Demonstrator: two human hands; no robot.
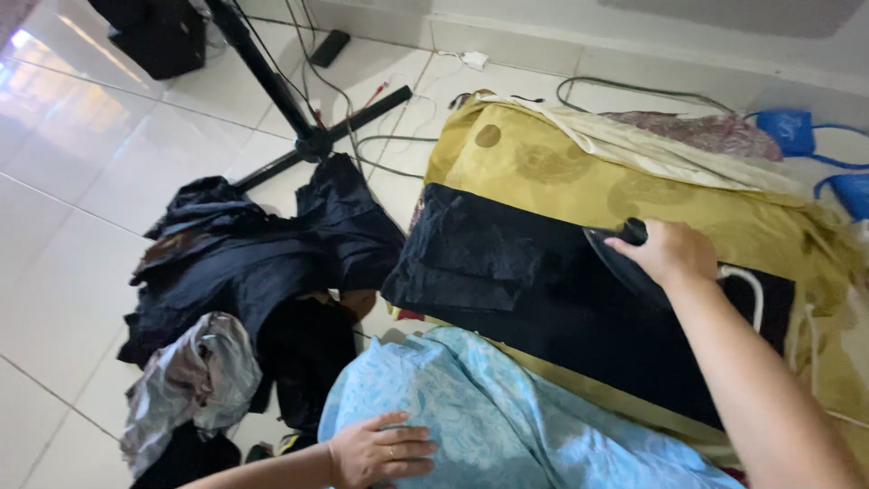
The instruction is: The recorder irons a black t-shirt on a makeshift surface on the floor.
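Note:
My right hand (668, 250) grips the black handle of a dark clothes iron (614, 254) that rests on a black garment (507, 290). The garment lies flat across a mustard-yellow patterned cloth (561, 172) spread on the floor. A white cord (747, 282) runs from the iron past my wrist. My left hand (380, 449) lies flat, fingers apart, on light blue patterned fabric (471, 407) covering my lap, and it holds nothing.
A heap of dark clothes (262, 254) with a grey shiny piece (195, 376) lies on the white tiles at left. A black stand base (308, 136) and cables sit behind it. Blue items (797, 131) and a maroon cloth (697, 131) lie at the far right.

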